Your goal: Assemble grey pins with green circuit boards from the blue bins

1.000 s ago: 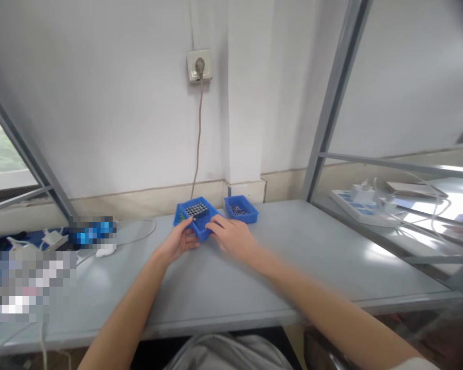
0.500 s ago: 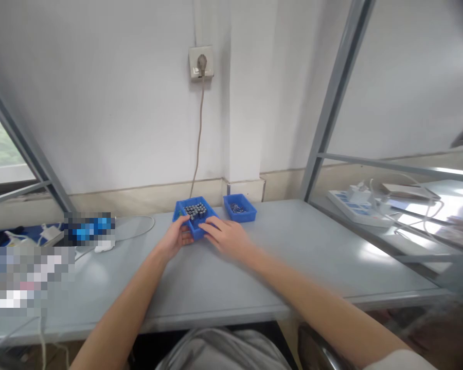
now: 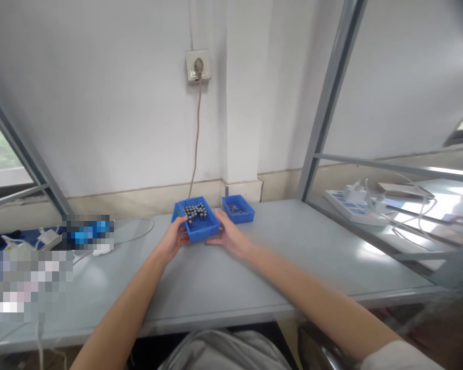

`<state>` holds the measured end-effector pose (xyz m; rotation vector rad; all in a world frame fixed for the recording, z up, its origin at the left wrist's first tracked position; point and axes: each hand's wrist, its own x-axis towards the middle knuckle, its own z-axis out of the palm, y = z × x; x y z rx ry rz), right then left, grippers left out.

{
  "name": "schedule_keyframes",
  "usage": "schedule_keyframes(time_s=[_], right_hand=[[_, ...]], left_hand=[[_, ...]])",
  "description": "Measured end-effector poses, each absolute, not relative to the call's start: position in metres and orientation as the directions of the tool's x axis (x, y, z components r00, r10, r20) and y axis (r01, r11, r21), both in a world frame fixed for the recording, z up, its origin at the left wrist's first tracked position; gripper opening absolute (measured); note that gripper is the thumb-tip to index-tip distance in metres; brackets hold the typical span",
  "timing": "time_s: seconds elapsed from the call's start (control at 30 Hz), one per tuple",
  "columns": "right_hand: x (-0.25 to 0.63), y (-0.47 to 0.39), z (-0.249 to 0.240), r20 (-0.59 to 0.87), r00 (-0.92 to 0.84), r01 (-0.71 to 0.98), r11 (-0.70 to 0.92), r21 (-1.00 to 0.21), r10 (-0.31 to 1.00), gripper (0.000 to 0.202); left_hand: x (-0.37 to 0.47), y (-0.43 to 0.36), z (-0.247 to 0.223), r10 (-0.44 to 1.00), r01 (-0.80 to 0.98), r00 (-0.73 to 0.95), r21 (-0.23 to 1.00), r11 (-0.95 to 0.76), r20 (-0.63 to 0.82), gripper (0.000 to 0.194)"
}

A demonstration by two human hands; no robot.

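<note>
Between my hands is a blue plastic bin (image 3: 204, 235), its front edge seemingly raised off the table. Several small dark cylinders with silvery round tops (image 3: 195, 210) stand in it, mostly toward the back and left. My left hand (image 3: 172, 238) grips the bin's left front, thumb over the rim and fingers against the side. My right hand (image 3: 229, 234) holds the right side, with fingers reaching below the front right corner. At the bin's left another blue edge with something green shows, partly hidden. A second blue bin (image 3: 244, 216) holding small metallic pieces sits just right of my right hand.
The grey table (image 3: 285, 257) meets the wall at the back. White cables, plugs and a blurred patch lie at the left. A power strip (image 3: 355, 205) sits beyond the metal frame (image 3: 327, 103) at right. A cord (image 3: 196, 139) hangs from the wall socket.
My right hand has moved from over the bin's front inside to its right side. One dark cylinder near my left thumb now stands in plainer view. The camera has shifted slightly.
</note>
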<state>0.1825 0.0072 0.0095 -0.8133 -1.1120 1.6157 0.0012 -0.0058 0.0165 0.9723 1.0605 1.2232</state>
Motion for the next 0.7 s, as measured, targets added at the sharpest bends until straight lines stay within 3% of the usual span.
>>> schedule_keyframes(time_s=[0.1, 0.23, 0.47, 0.7], right_hand=[[0.182, 0.002, 0.01, -0.07, -0.486, -0.416, -0.3, -0.859, 0.871, 0.05], [0.181, 0.0, 0.006, -0.124, -0.522, -0.434, -0.389, -0.813, 0.844, 0.05], [0.178, 0.001, 0.001, -0.14, -0.421, -0.451, -0.34, -0.825, 0.896, 0.042], [0.177, -0.003, 0.004, -0.052, -0.293, -0.482, -0.195, -0.854, 0.955, 0.041]], left_hand=[[0.004, -0.004, 0.013, 0.993, -0.21, 0.061, 0.972, 0.107, -0.096, 0.036], [0.005, -0.002, 0.005, 0.99, -0.173, 0.098, 0.978, 0.12, -0.104, 0.044], [0.004, 0.001, -0.001, 0.99, -0.142, 0.109, 0.984, 0.11, -0.095, 0.044], [0.006, -0.001, 0.002, 0.987, -0.159, 0.148, 0.983, 0.093, -0.069, 0.046]])
